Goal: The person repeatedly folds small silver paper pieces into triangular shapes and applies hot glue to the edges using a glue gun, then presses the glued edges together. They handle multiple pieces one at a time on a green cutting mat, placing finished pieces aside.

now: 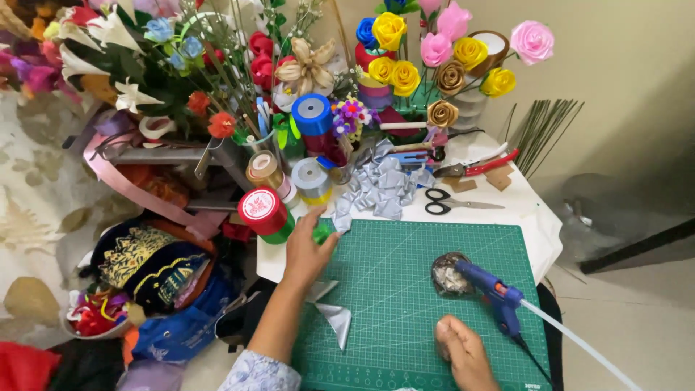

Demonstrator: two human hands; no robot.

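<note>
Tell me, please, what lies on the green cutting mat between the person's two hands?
In the head view, folded silver ribbon pieces lie on the cutting mat between the left hand and the right hand; otherwise that stretch of mat is bare.

left hand (308, 250): bare, no glove, no ring or bracelet to be seen; seen from the back, left of centre in the frame.
left forearm: bare from the wrist down to near the elbow, running toward the lower middle of the frame.
left sleeve (259, 373): light fabric, white to pale blue, with a small, fine pattern; its edge sits near the elbow at the bottom edge of the frame, loosely bunched.
right hand (463, 351): bare, no glove, no ring or watch showing; lower right of centre, cut off by the bottom edge.
right sleeve: out of the frame, so its look cannot be told.
</note>
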